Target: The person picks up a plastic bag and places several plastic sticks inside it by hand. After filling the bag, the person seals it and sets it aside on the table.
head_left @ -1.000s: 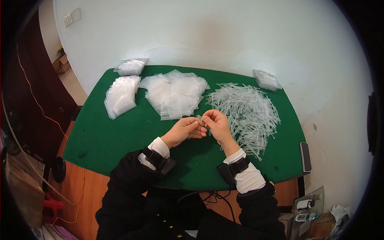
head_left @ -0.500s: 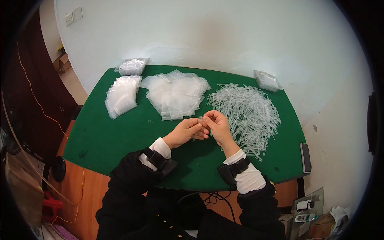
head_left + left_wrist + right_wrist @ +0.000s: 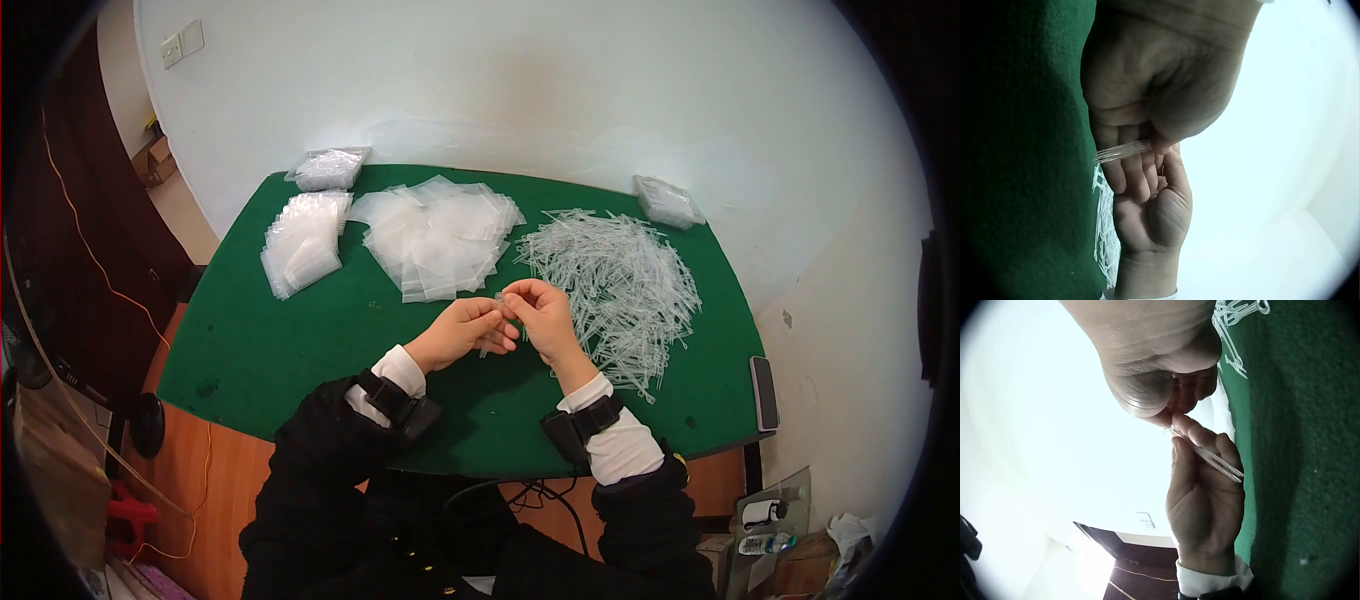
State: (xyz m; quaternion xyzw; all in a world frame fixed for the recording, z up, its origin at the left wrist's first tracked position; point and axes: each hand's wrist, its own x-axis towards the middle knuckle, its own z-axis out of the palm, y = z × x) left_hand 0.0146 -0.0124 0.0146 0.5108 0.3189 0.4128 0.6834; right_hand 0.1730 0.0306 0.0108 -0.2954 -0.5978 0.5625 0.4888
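The left hand (image 3: 455, 332) holds a small bundle of clear plastic sticks (image 3: 1213, 461) between thumb and fingers, the sticks lying across its fingers. Close against it, the right hand (image 3: 545, 318) has thumb and forefinger pinched at the bundle's upper end; its other fingers are curled. In the left wrist view the bundle (image 3: 1124, 151) crosses the left fingers. A large loose pile of similar clear sticks (image 3: 620, 290) lies just right of the hands on the green table (image 3: 300, 350).
Flat clear bags (image 3: 435, 235) lie spread behind the hands, with a fanned stack of bags (image 3: 303, 245) to their left. Filled bags stand at the back left (image 3: 330, 168) and back right (image 3: 667, 202). A phone-like object (image 3: 764, 393) sits at the right edge.
Both hands stay nearly in place over the table. The sticks' lower ends now show below the left hand's fingers, where they were less visible a second ago.
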